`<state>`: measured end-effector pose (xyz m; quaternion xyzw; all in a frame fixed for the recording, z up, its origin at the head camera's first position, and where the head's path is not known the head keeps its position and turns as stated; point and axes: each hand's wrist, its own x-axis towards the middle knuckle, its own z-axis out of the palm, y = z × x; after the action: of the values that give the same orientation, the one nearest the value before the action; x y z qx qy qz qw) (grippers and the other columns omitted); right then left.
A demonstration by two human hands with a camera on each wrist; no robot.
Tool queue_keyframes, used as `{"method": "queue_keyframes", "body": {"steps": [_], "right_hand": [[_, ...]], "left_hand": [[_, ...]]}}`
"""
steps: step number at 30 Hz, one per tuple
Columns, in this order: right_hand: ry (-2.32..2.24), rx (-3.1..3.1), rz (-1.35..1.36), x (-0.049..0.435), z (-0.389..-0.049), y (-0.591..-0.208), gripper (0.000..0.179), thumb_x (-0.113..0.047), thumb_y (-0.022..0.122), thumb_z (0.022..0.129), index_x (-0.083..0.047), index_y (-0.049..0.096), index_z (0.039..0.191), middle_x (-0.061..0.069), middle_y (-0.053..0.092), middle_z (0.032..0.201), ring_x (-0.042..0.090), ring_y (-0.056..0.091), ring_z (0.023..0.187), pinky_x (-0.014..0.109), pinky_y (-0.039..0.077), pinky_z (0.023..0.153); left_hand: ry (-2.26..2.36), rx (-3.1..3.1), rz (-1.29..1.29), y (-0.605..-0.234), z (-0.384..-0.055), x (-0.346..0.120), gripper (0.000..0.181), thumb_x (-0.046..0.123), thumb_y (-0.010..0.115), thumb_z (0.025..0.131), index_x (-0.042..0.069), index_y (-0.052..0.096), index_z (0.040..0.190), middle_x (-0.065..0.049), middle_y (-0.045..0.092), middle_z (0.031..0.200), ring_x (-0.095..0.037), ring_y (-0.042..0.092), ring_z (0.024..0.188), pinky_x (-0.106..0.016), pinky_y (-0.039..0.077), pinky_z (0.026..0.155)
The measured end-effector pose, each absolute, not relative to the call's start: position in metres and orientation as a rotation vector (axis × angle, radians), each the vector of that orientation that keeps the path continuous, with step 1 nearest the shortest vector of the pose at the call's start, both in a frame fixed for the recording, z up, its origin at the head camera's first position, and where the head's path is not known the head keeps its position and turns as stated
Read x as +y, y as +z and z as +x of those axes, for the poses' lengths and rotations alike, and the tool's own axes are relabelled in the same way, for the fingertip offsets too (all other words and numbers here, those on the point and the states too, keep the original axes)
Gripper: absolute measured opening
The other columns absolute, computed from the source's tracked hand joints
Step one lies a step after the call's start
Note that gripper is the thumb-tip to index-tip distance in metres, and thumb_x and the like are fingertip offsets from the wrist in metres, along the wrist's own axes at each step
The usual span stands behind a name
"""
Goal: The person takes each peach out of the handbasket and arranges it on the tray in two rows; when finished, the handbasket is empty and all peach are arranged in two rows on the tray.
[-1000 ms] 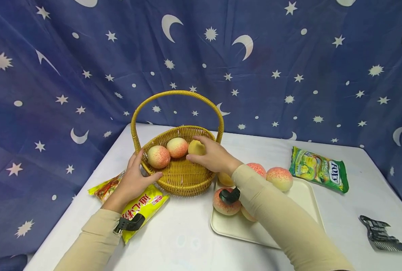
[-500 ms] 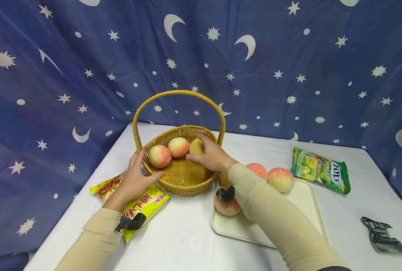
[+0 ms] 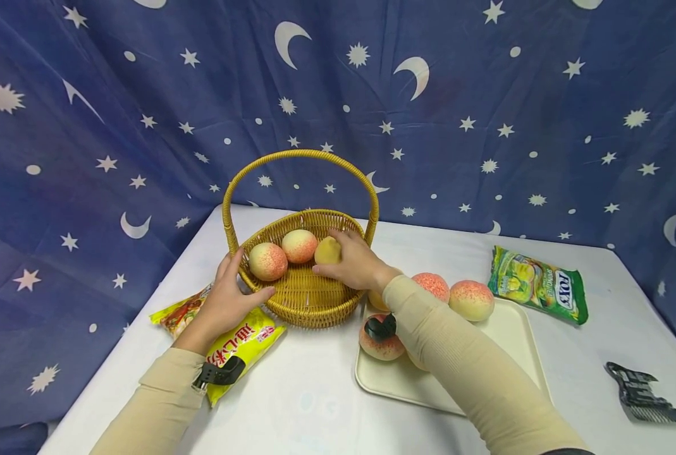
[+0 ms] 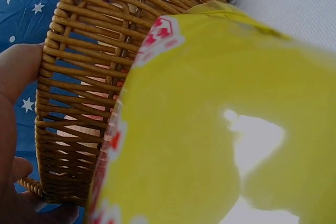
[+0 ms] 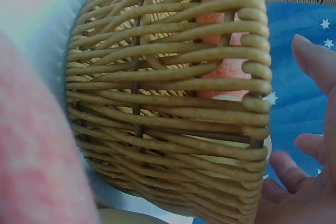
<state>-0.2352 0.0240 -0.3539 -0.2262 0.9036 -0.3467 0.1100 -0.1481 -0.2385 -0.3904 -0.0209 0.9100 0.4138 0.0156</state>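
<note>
A yellow wicker basket [image 3: 309, 316] with a tall arched handle holds two pink-and-cream peaches [image 3: 267, 261] and a plain yellow peach [image 3: 327, 251]. My left hand [image 3: 232, 303] holds the basket's left rim, with the thumb near the front and the fingers by the handle's foot. In the left wrist view the thumb meets the wicker rim [image 4: 50, 72]. Over the right side of the basket, my right hand [image 3: 353, 258] is spread beside the yellow peach, fingers behind it and thumb in front. The right wrist view shows these fingers [image 5: 289, 171] apart from the thumb, beyond the wicker.
A cream tray [image 3: 514, 335] with several peaches [image 3: 471, 301] lies at the right, partly under my right forearm. A yellow pasta bag [image 3: 241, 344] lies below my left wrist. Farther right are a green FOX'S bag [image 3: 538, 284] and black combs [image 3: 645, 395].
The yellow peach sits slightly lower and further left in the basket, and my right fingers have loosened around it. My left hand has stayed at the rim.
</note>
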Motion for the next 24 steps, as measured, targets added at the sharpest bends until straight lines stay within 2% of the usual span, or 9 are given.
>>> {"method": "queue_keyframes", "body": {"steps": [6, 11, 14, 21, 24], "right_hand": [[-1.018, 2.653, -0.683, 0.0245, -0.2301, -0.3529, 0.088, -0.039, 0.078, 0.086, -0.01, 0.034, 0.156, 0.02, 0.038, 0.145, 0.029, 0.051, 0.119, 0.044, 0.041, 0.106], [-0.932, 2.69, -0.781, 0.0261, -0.2294, -0.3522, 0.086, -0.035, 0.077, 0.088, -0.007, 0.033, 0.156, 0.016, 0.042, 0.152, 0.034, 0.04, 0.136, 0.045, 0.033, 0.113], [-0.906, 2.693, -0.822, 0.0273, -0.2283, -0.3512, 0.084, -0.034, 0.077, 0.089, -0.005, 0.034, 0.156, 0.013, 0.047, 0.149, 0.035, 0.036, 0.14, 0.044, 0.03, 0.114], [-0.942, 2.64, -0.873, 0.0298, -0.2269, -0.3527, 0.078, -0.027, 0.077, 0.089, -0.005, 0.038, 0.154, 0.011, 0.043, 0.153, 0.028, 0.039, 0.14, 0.04, 0.031, 0.114], [-0.941, 2.634, -0.887, 0.03, -0.2275, -0.354, 0.078, -0.024, 0.078, 0.089, -0.005, 0.039, 0.154, 0.012, 0.041, 0.155, 0.028, 0.036, 0.142, 0.04, 0.029, 0.116]], "left_hand": [[1.262, 2.836, -0.076, -0.391, -0.1484, -0.2395, 0.11, 0.048, 0.072, 0.089, 0.016, -0.003, 0.162, -0.021, -0.008, 0.165, -0.05, 0.007, 0.146, -0.072, 0.018, 0.109], [1.26, 2.845, -0.068, -0.3917, -0.1487, -0.2403, 0.11, 0.048, 0.072, 0.089, 0.015, -0.003, 0.162, -0.021, -0.008, 0.165, -0.05, 0.007, 0.146, -0.072, 0.018, 0.109], [1.255, 2.85, -0.068, -0.3915, -0.1486, -0.2405, 0.111, 0.049, 0.072, 0.089, 0.015, -0.003, 0.162, -0.021, -0.008, 0.165, -0.051, 0.007, 0.146, -0.072, 0.018, 0.109], [1.253, 2.845, -0.065, -0.391, -0.1485, -0.2399, 0.111, 0.05, 0.072, 0.089, 0.015, -0.004, 0.162, -0.022, -0.008, 0.164, -0.053, 0.008, 0.146, -0.073, 0.018, 0.108], [1.263, 2.841, -0.059, -0.3914, -0.1486, -0.2397, 0.112, 0.051, 0.072, 0.089, 0.016, -0.004, 0.162, -0.022, -0.008, 0.164, -0.052, 0.008, 0.146, -0.073, 0.018, 0.108]]}}
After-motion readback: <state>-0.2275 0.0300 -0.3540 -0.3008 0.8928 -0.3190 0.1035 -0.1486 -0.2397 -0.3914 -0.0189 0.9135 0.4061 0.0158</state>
